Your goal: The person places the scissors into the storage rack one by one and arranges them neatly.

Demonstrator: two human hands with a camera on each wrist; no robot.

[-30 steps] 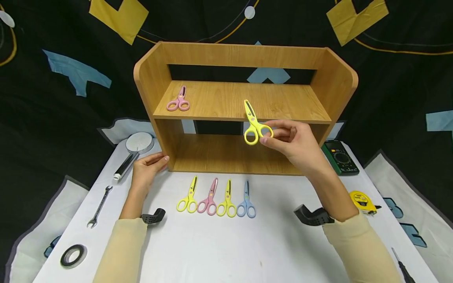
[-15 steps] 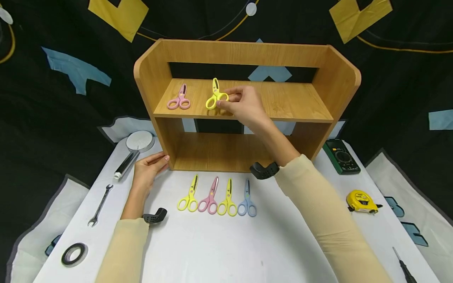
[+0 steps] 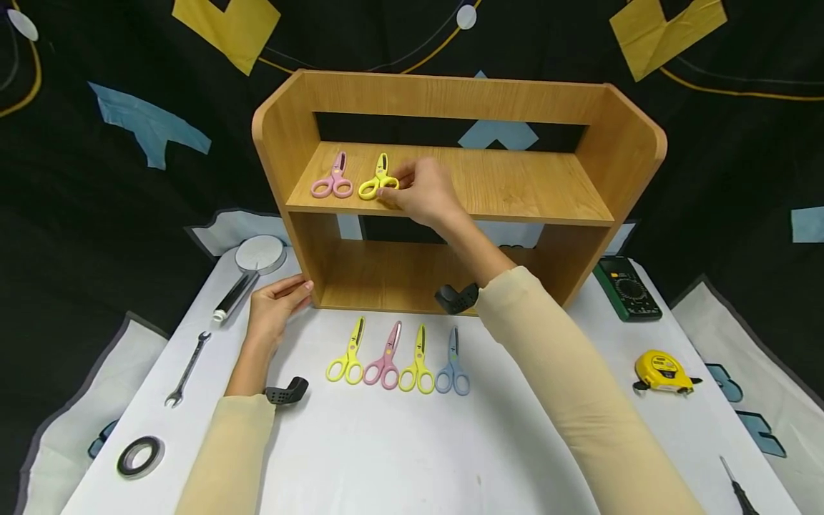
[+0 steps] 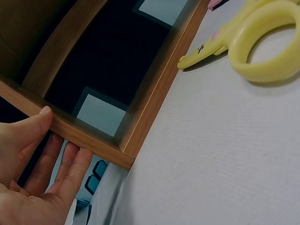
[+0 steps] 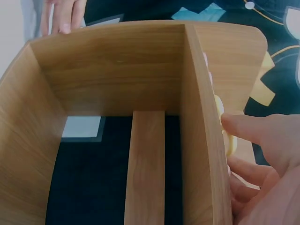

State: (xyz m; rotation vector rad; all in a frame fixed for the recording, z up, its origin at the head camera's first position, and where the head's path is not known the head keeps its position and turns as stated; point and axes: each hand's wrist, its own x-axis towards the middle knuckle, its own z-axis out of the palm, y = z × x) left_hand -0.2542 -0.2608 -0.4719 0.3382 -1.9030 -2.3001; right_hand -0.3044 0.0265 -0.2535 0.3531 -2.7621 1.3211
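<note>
Right grip (image 3: 421,192) pinching yellow scissors (image 3: 377,182), two shelved, four tabled

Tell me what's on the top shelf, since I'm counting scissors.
Pink scissors and yellow scissors, which the right hand holds by a handle. The hand hides a patch of shelf beneath it.

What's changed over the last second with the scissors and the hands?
The right hand carried the yellow scissors from in front of the shelf up and left onto it, beside the pink scissors, fingers still on them. The left hand and the four scissors on the table stayed put.
</note>
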